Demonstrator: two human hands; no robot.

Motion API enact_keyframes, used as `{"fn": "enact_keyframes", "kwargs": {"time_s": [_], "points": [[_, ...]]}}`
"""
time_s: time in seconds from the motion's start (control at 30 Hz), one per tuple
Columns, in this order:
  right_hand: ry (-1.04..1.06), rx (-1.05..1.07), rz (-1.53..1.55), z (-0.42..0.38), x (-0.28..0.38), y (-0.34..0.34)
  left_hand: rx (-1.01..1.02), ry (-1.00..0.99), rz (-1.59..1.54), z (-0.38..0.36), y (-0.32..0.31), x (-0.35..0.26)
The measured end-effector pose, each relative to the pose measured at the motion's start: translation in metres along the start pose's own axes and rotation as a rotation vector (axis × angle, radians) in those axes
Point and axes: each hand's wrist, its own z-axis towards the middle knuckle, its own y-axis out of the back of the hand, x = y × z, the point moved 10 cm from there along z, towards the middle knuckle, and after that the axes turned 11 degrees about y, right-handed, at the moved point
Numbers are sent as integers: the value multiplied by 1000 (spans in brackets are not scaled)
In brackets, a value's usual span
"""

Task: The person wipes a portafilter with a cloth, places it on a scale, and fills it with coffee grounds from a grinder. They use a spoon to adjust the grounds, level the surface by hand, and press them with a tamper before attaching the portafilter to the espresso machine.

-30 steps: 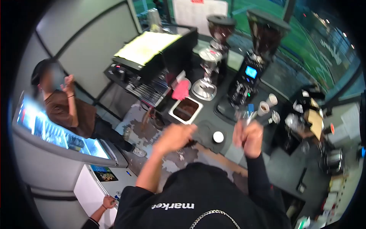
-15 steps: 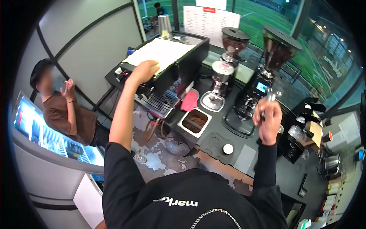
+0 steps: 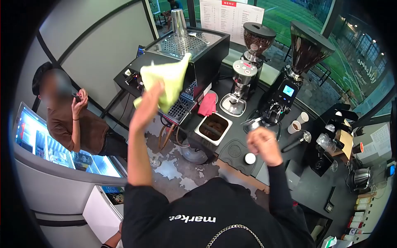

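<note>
Left hand: closed on a yellow-green fabric cloth; left hand (image 3: pixel 149 101) in front of the black box-shaped espresso machine (image 3: pixel 211 53).
Cloth: yellow-green fabric cloth (image 3: pixel 173 80) gathered and hanging in the air; half a second ago it lay flat over the machine.
Machine top: perforated metal tray (image 3: pixel 165 46) now exposed; the silver metal tumblers (image 3: pixel 178 22) stand on it as before.
Right hand: grip curled around the handle end of a silver metal portafilter (image 3: pixel 252 124); right hand (image 3: pixel 265 146) has moved lower and leftward, above the counter (image 3: pixel 312 175).
White item: small round white object (image 3: pixel 250 158) on the counter, near the right hand, unmoved.
Second portafilter: black-handled metal portafilter (image 3: pixel 294 143) beside two paper cups (image 3: pixel 294 127), now uncovered by the right hand.
</note>
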Motion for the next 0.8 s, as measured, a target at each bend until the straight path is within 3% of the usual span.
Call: {"fn": "enact_keyframes", "kwargs": {"time_s": [0.07,0.13,0.2,0.23,0.33,0.4,0.47,0.5,0.53,0.6,0.67,0.7,0.73,0.8], "points": [[-198,117,111,-13,-55,-36,150,-94,76,-64,-47,-5],[-164,315,-15,-25,-77,-71,420,0,-72,-110,-105,-4],[-49,269,139,-35,-72,-98,413,-140,93,-137,-143,-1],[54,270,199,-37,-62,-110,328,-134,-177,-142,-145,-2],[38,424,186,-51,-79,-120,215,-360,-229,-160,-137,-8],[-37,400,193,-57,-86,-118,339,-294,-450,-172,-146,-20],[-446,219,877,-84,-107,-127,446,-407,-339,-179,-147,-36],[-429,413,1154,-81,-87,-146,419,-527,-230,-186,-144,-58],[-250,380,910,-71,-73,-139,381,-645,-117,-194,-143,-74],[14,256,313,-56,-42,-124,300,-642,-86,-190,-137,-77],[294,249,-195,-43,-14,-112,266,-313,-36,-175,-139,-53],[374,364,-357,-39,-9,-114,199,-317,32,-176,-138,-52],[375,367,-357,-41,-5,-117,196,-317,32,-175,-140,-52],[74,246,145,-52,-21,-113,206,-636,-9,-188,-141,-79]]}}
